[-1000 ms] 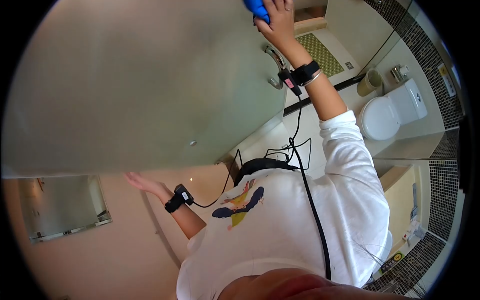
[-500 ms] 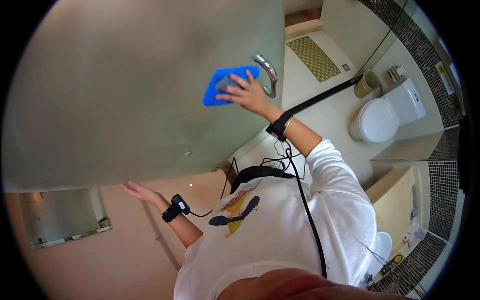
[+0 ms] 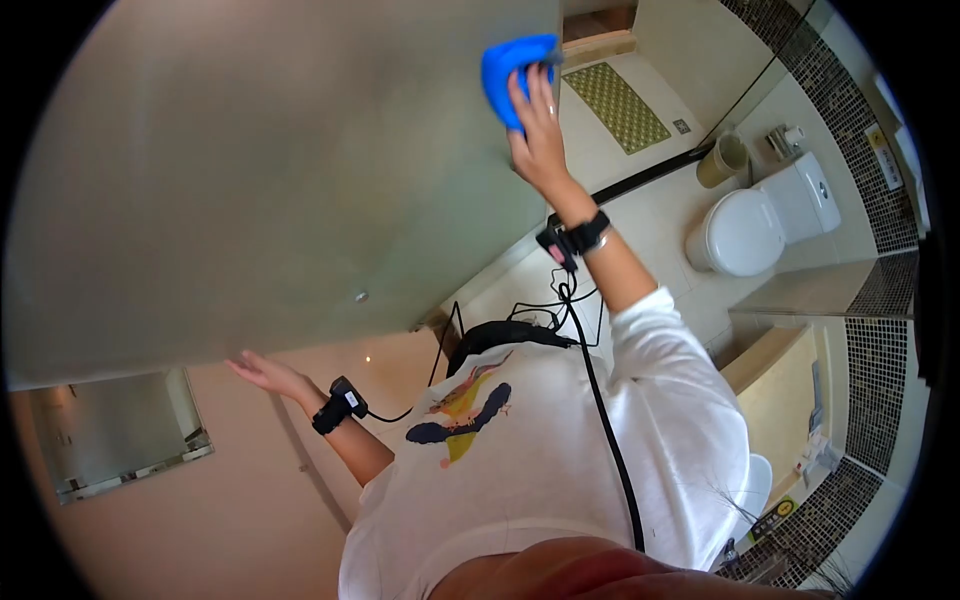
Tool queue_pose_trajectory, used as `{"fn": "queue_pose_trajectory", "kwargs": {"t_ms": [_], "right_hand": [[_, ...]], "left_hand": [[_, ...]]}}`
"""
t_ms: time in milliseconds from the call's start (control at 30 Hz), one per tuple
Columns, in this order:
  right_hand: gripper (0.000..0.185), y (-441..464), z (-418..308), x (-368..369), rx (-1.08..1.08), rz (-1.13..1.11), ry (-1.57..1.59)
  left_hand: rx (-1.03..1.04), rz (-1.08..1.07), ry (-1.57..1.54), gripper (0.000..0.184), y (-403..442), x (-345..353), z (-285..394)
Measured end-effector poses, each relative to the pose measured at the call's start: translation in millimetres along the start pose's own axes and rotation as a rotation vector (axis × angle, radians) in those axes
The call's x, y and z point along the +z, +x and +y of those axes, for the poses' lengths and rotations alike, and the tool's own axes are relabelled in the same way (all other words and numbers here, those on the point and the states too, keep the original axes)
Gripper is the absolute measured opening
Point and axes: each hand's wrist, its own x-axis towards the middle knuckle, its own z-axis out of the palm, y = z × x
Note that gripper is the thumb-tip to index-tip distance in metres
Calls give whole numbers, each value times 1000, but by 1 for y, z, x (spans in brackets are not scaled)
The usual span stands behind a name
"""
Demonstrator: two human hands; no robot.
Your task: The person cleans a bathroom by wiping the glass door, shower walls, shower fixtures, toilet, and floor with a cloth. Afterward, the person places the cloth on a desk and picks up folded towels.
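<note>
A bright blue cloth (image 3: pixel 505 80) is under my right hand (image 3: pixel 537 130), near the upper free edge of the frosted glass door (image 3: pixel 300 180). The fingers of that hand press over the cloth and hold it against the glass. My hand and the cloth cover most of the door handle. At the lower left, my left hand (image 3: pixel 268 374) rests at the door's other edge, palm turned up and fingers stretched out, holding nothing I can see. Black straps with small devices sit on both wrists.
To the right stand a white toilet (image 3: pixel 745 230) and a waste bin (image 3: pixel 722 160). A green patterned mat (image 3: pixel 617 107) lies on the floor beyond the door. Black cables (image 3: pixel 610 430) hang along my body. A mirror (image 3: pixel 125 435) is at lower left.
My right hand has moved up and right with the blue cloth, over the handle towards the door's edge. The cloth looks more bunched. My left hand stays at the door edge.
</note>
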Motion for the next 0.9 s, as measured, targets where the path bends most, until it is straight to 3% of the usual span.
{"fn": "queue_pose_trajectory", "kwargs": {"t_ms": [133,200,233,267,333,400,500,567,700,900], "right_hand": [[49,-4,-27,-29,-108,-276,-325],[43,3,-23,-32,-42,-130,-49],[54,8,-28,-34,70,-124,-84],[54,12,-28,-31,65,-129,-84],[69,21,-23,-22,379,-83,-152],[79,24,-22,-18,305,-84,-207],[70,21,-24,-10,331,-73,-315],[67,26,-30,-12,484,-197,-402],[66,18,-16,-11,528,-212,-374],[66,-27,-2,-2,448,38,-236]], "left_hand": [[-11,-12,52,61,-2,-1,8],[-6,-7,39,61,-3,2,10],[-19,-18,24,61,-6,3,16],[-32,-29,8,61,-7,3,20],[-20,-34,21,60,-7,2,21],[-5,-39,36,59,-5,0,17],[0,-31,41,55,-1,-2,12],[23,-2,-1,51,1,0,11],[10,-6,27,49,4,-1,0],[14,-12,29,49,0,-3,8]]}}
